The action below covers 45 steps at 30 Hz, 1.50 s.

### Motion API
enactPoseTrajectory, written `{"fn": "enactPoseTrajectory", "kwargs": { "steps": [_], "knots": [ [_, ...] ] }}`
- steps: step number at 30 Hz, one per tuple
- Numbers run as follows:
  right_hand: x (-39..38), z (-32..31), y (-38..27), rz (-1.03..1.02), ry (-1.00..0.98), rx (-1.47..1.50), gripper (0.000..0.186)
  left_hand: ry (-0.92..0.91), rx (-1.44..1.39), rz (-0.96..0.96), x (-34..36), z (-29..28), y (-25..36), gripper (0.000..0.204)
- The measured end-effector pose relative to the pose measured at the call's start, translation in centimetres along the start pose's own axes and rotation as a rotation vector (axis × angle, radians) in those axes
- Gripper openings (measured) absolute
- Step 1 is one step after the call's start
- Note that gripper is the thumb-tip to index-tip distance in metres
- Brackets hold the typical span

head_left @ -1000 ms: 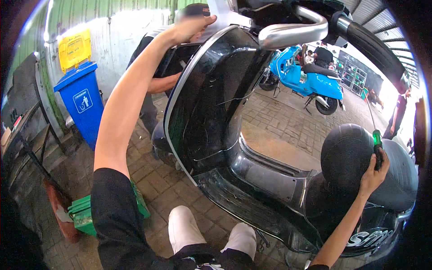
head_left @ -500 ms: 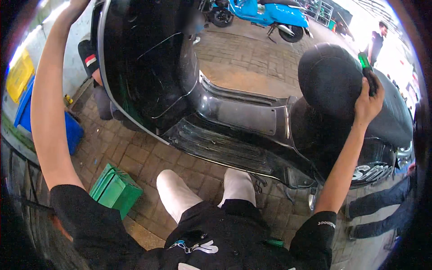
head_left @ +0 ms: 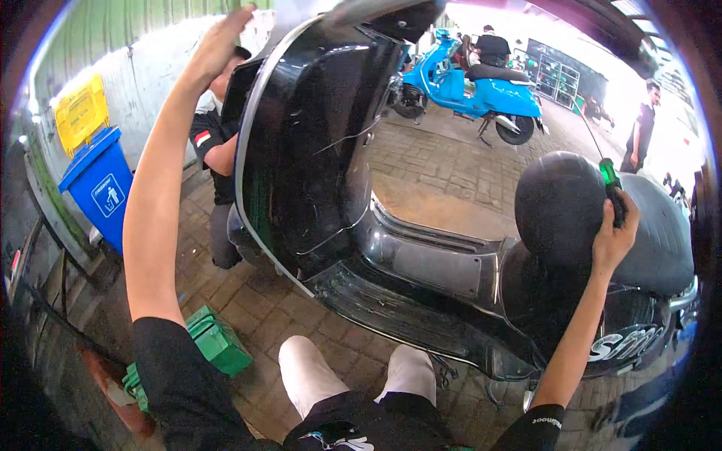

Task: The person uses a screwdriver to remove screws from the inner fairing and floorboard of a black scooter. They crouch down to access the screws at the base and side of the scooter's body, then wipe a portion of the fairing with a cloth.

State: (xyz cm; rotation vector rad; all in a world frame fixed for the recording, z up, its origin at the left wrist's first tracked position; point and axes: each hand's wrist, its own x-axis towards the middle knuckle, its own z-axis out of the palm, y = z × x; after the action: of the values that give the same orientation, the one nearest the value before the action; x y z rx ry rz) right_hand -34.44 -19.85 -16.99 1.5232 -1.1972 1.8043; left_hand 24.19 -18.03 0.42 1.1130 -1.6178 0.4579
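A black scooter [head_left: 421, 263] stands side-on before me, with its front leg shield [head_left: 301, 150] to the left and its dark seat [head_left: 560, 203] to the right. My right hand [head_left: 613, 233] is wrapped round the green-and-black handle of a screwdriver [head_left: 608, 174] over the seat, and its thin shaft points up. Raised at the upper left, my left hand [head_left: 219, 49] has its fingers stretched out above the scooter's front end. Nothing shows in it, though the fingertips are partly lost in glare.
Beyond the leg shield a person [head_left: 218, 161] in dark clothes crouches. A blue bin [head_left: 101, 177] with a yellow lid stands at the left wall, and a green box [head_left: 218, 342] lies on the paving. Farther off are a blue scooter [head_left: 470, 94] and a standing person [head_left: 643, 128].
My view has tilted up, bringing more of the background and the crouching person into sight. My left hand now shows its outstretched fingers. The screwdriver stays in my right hand.
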Motion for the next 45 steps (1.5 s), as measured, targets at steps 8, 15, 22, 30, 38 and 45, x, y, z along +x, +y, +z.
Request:
{"fn": "enactPoseTrajectory", "kwargs": {
  "steps": [8, 15, 22, 30, 38, 45],
  "knots": [
    [0.6, 0.1, -4.2, 0.017, -0.125, 0.300, 0.027, -0.001, -0.130, -0.031, -3.1, 5.0, 2.9, 0.055],
    [6.8, 6.5, -14.4, -0.273, -0.257, 0.494, 0.029, -0.022, 0.079, 0.139, -3.8, 6.1, 6.1, 0.068],
    [9.6, 12.3, -17.8, -0.320, -0.410, 0.555, 0.029, 0.034, 0.297, 0.262, -3.9, 6.0, 5.3, 0.065],
    [10.5, 13.5, -17.3, -0.324, -0.425, 0.595, 0.030, 0.019, 0.258, -0.056, -4.7, 5.5, 5.2, 0.066],
    [10.6, 13.2, -17.7, -0.256, -0.459, 0.607, 0.026, 0.000, 0.247, -0.123, -4.9, 6.0, 6.6, 0.068],
    [10.2, 14.0, -17.6, -0.228, -0.373, 0.801, 0.022, 0.027, 0.261, -0.107, -5.0, 6.2, 7.3, 0.067]
  ]
}}
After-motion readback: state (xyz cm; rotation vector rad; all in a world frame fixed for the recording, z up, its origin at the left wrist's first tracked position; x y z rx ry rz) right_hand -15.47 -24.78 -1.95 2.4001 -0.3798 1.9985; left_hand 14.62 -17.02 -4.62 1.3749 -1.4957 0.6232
